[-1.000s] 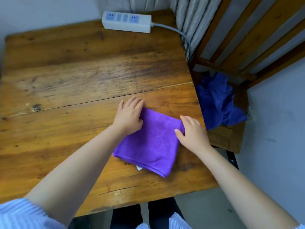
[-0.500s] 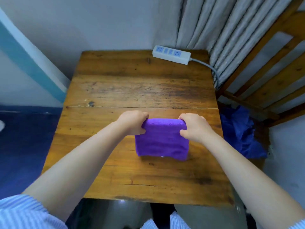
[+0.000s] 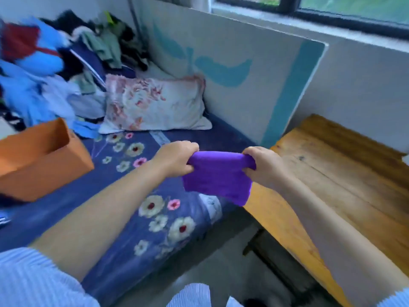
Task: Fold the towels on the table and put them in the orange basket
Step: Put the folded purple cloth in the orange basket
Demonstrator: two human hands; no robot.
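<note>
A folded purple towel (image 3: 218, 177) hangs in the air between my two hands, over the gap between bed and table. My left hand (image 3: 177, 158) grips its upper left corner and my right hand (image 3: 263, 166) grips its upper right corner. The orange basket (image 3: 42, 160) stands on the bed at the far left, well left of the towel, with its top open. The wooden table (image 3: 332, 173) is at the right, just under and beside my right hand.
A bed with a dark blue flowered sheet (image 3: 132, 207) lies below the towel. A floral pillow (image 3: 152, 105) and a heap of clothes (image 3: 55, 63) fill its far end. A white and teal board (image 3: 232, 67) leans against the wall.
Both hands closed on the folded towel, lifted it off the table and carried it left. My view swung left from the table to the bed and the basket.
</note>
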